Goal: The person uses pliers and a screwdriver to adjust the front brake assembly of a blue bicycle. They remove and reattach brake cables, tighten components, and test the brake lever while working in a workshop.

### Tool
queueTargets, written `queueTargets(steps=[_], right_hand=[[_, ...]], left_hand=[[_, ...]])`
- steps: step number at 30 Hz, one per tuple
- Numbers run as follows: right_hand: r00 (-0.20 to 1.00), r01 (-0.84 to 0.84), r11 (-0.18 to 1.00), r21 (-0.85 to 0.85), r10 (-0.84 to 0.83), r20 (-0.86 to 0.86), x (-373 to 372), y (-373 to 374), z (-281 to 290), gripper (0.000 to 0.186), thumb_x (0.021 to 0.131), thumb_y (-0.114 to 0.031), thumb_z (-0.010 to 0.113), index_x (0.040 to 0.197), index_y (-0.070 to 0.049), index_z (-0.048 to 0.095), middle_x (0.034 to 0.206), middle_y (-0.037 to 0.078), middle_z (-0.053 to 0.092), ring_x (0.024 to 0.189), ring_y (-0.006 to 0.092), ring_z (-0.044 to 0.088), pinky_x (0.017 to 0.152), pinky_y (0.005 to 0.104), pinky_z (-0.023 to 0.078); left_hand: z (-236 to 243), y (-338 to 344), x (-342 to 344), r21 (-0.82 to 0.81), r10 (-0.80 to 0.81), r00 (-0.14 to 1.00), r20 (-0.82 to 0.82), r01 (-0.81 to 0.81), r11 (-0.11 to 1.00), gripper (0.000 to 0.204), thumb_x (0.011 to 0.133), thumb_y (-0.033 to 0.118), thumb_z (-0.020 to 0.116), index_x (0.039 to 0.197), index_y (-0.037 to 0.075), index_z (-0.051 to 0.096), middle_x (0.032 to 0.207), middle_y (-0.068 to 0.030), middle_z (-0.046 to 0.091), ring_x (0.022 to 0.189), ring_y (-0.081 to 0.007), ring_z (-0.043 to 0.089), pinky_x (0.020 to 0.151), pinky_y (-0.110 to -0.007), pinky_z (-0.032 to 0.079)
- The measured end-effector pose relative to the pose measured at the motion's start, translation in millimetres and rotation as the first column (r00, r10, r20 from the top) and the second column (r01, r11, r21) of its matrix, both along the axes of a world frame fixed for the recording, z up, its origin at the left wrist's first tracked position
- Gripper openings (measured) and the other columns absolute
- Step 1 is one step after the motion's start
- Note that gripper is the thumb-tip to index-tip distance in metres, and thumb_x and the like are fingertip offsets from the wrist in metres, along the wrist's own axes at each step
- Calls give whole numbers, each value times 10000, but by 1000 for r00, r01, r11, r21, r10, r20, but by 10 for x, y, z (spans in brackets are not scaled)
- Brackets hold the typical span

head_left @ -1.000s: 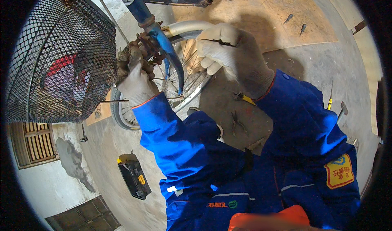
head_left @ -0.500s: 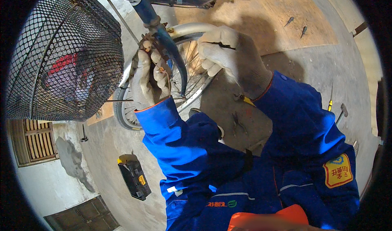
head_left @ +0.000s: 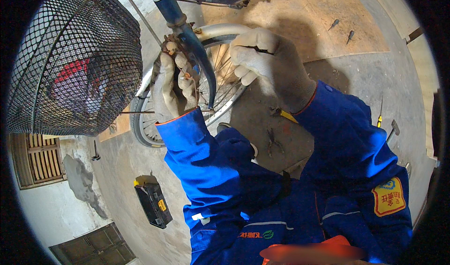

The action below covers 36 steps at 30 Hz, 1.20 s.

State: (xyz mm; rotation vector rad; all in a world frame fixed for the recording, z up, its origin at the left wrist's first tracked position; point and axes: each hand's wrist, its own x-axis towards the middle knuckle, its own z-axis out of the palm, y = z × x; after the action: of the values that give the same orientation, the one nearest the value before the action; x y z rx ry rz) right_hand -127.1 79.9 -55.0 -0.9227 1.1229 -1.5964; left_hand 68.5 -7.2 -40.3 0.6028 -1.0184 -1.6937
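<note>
I see the left hand (head_left: 164,87) half curled just left of the fork (head_left: 202,56), near the basket (head_left: 79,73); I cannot tell if it grips something. The right hand (head_left: 274,66), fingers folded inward, is at the right of the wheel (head_left: 137,124); its hold I also cannot tell.

Two gloved hands (head_left: 274,66), one wheel (head_left: 137,124) and one basket (head_left: 112,44) show. Three screwdrivers (head_left: 350,36) (two dark, one yellow-handled) and one toolbox (head_left: 164,213) too.
</note>
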Motion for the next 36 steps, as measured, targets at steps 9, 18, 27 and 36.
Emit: queueTargets(steps=[9,18,27,36], right_hand=[[1000,-7,1000,1,7,-11,8,12,-10,187,938,-126,655,1065,11,651,840,91,678,655,127,635,558,248,526],[998,-29,1000,-11,30,59,1,-12,-41,204,900,-133,668,1040,15,687,837,85,693,653,118,651,542,251,547],[998,-39,999,-3,39,40,8,11,-8,206,926,-127,654,1066,23,661,843,84,670,660,133,628,555,252,517],[998,-48,998,46,46,38,-10,19,-13,199,928,-121,655,1064,24,665,848,93,675,656,135,635,554,255,524]], left_hand=[[5,1,8,104,-101,986,-135,115,988,287,1064,312,495,1265,110,529,951,-20,607,593,-63,549,424,-187,456],[-55,-65,24,25,-157,973,-168,164,986,295,1069,286,485,1267,70,518,948,-32,576,612,-80,538,423,-189,461],[-44,-64,26,-22,-81,995,-61,80,997,296,1047,270,539,1249,55,515,946,-50,562,640,-104,531,462,-206,484],[-60,-103,75,22,-186,972,-144,191,981,282,1040,273,556,1243,78,537,950,-56,613,668,-111,581,483,-208,505]])
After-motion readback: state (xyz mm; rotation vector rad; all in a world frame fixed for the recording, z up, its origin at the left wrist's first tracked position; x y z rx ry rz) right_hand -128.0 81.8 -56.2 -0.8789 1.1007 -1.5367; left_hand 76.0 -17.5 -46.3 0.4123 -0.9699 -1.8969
